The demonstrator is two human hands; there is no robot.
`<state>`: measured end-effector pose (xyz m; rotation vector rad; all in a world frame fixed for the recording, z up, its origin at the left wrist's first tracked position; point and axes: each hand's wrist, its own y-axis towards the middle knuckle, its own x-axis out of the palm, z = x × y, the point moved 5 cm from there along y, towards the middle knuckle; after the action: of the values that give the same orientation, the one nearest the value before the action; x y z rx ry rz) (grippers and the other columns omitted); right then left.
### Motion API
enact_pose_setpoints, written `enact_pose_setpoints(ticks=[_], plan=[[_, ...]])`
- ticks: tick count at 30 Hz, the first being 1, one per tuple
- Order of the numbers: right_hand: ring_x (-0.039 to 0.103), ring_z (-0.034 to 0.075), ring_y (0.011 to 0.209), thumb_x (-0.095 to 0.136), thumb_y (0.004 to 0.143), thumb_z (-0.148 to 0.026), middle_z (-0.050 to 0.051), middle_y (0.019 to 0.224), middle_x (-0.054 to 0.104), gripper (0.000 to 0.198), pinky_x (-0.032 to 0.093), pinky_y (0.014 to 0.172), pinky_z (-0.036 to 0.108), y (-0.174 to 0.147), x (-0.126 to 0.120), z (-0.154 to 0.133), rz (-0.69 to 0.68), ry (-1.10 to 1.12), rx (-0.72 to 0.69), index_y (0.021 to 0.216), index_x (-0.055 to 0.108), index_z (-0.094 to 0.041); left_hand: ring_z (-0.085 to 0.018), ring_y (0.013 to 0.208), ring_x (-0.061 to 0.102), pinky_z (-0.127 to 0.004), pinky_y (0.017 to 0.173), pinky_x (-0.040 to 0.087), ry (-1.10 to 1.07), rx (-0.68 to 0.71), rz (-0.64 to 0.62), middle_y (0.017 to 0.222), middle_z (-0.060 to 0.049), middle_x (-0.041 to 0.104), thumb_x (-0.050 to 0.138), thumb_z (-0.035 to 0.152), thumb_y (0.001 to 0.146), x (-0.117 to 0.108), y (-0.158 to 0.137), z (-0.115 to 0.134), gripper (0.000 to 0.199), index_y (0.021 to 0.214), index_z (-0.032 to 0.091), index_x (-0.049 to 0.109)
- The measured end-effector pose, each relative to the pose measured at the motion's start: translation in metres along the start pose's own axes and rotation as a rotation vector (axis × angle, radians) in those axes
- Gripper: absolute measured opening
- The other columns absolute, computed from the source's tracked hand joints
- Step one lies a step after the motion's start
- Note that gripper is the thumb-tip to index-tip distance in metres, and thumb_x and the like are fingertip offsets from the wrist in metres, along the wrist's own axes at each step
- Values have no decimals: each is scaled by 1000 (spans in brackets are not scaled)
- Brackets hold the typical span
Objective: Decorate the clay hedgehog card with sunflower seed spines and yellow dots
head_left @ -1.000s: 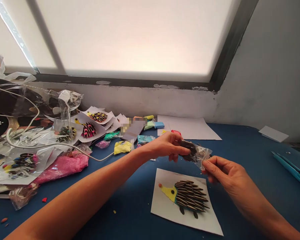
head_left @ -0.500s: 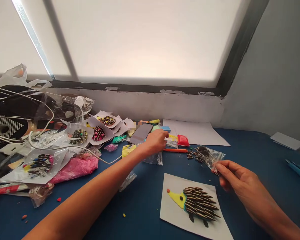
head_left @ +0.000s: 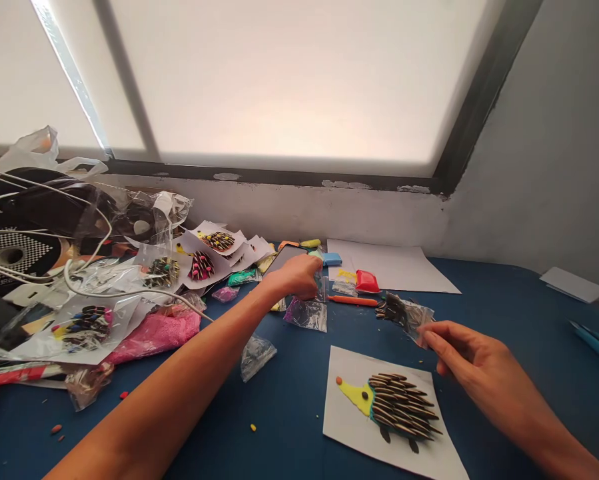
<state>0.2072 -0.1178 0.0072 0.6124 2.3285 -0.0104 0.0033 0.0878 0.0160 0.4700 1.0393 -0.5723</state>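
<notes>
My right hand (head_left: pixel 462 353) pinches the corner of a clear plastic bag (head_left: pixel 419 317) of dark striped sunflower seeds (head_left: pixel 395 309), some lying at its mouth. My left hand (head_left: pixel 302 275) reaches out over the small packets in front of the phone (head_left: pixel 288 253). Its fingers are curled, and what they hold, if anything, is hidden. Between my arms lies a white card (head_left: pixel 349 433) with a hedgehog (head_left: pixel 402 408): yellow clay face, orange nose, dark eye and spines of sunflower seeds. Just below my left hand is a clear packet with purple traces (head_left: pixel 306 314).
An orange stick-like tool (head_left: pixel 353 301), a red clay packet (head_left: pixel 366 281) and a blue piece (head_left: pixel 332 259) lie near white paper (head_left: pixel 404 263). Hedgehog cards (head_left: pixel 200 265), a pink bag (head_left: pixel 156 337) and a white cable (head_left: pixel 129 293) crowd the left. Teal scissors or pliers (head_left: pixel 596 343) lie right.
My left hand has drawn back slightly left and down, uncovering the blue piece and the purple-tinged packet. My right hand has shifted the seed bag slightly left, its seeds gathered closer together.
</notes>
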Motion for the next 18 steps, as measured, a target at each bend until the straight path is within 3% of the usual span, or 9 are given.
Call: enact_pose_setpoints(ticks=[3,8,11,16,18], plan=[[58,18,52,56,71,-65,5,72,71,46,47,51,30,1,3,-2,-21,-13,19,79,70,-22,-22,78,60,-25,62,42,-117,22,81,78,-3,63,61,6,51,-3,1,3,36,85,18,59],[56,17,51,57,70,-66,4,66,68,48,47,51,29,1,8,-6,-36,28,25,80,70,-21,-17,86,58,-25,73,45,-327,9,245,93,-3,63,61,17,69,-10,5,3,28,97,17,55],[56,15,50,59,70,-66,5,72,70,48,46,49,28,-1,13,-16,-83,101,9,78,70,-20,-17,91,56,-26,78,45,-430,-16,316,101,-5,61,68,24,71,-13,9,-1,29,96,15,57],[56,15,51,53,80,-61,2,58,62,46,42,45,24,11,33,-41,-241,73,-76,79,71,-19,-14,81,56,-26,75,45,-580,-5,340,89,-2,61,72,25,67,-13,13,-1,32,95,15,59],[59,15,52,51,82,-56,3,63,66,43,43,46,25,22,44,-46,-268,51,-95,82,72,-19,-13,79,56,-25,73,45,-627,12,351,87,-2,61,70,24,68,-15,13,1,31,95,14,58]])
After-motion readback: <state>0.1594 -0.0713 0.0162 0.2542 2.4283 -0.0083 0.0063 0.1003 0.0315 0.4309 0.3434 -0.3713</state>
